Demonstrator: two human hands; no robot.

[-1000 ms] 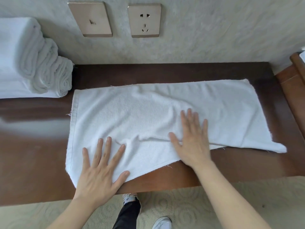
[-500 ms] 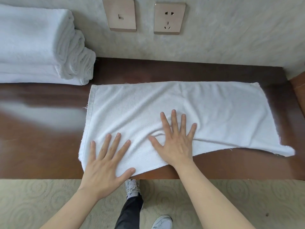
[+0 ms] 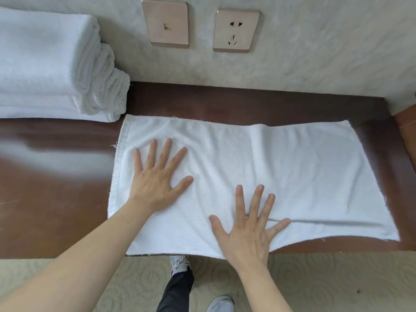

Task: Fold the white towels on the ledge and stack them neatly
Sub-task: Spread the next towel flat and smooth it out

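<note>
White towel [image 3: 281,172], soft terry, frayed hems, lies flat on glossy dark wood ledge [image 3: 51,199], near edge overhanging. Left hand [image 3: 157,176] and right hand [image 3: 247,230] both flat, fingers spread, pressing it. Folded towel stack [image 3: 51,68] far left. No readable writing.

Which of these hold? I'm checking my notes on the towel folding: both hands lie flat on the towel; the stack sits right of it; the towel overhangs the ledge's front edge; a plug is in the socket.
1. Both hands lie flat: true. The left hand and right hand press palm-down on the spread towel.
2. Stack on the right: false. The folded stack is at the left.
3. Overhang: true, slightly, at the near edge of the ledge.
4. Plug in socket: false. The wall socket is empty.
</note>
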